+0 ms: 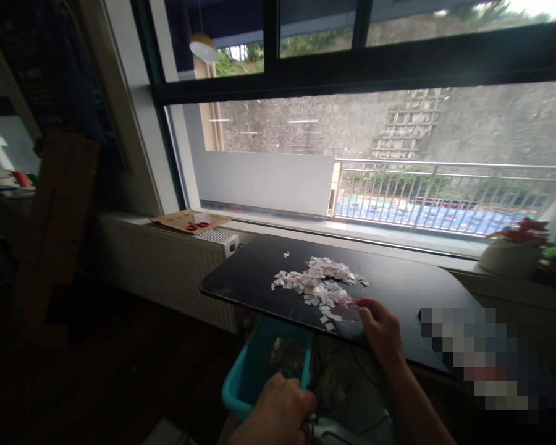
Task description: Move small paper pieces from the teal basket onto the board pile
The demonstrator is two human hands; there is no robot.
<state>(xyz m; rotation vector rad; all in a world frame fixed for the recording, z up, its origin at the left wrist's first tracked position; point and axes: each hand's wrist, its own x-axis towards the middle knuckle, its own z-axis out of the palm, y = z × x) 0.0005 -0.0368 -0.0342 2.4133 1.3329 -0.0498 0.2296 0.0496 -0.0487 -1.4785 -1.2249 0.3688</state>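
Observation:
A heap of small white paper pieces [315,281] is spread over the dark tabletop [398,266]. My right hand [380,327] is closed in a pinch on a thin, see-through pinkish plastic piece [349,311], which touches the near right side of the heap. Below the table's front edge is a teal plastic bin [241,386], with something indistinct inside. My left hand [278,405] is curled closed over the bin's near rim, and its fingertips are hidden.
Red-handled scissors [197,226] lie on brown paper [171,221] atop the radiator [167,266] at left. A potted plant [514,247] stands on the sill at right. A blurred-out item [482,358] rests at the table's right end. Cables hang beneath the table.

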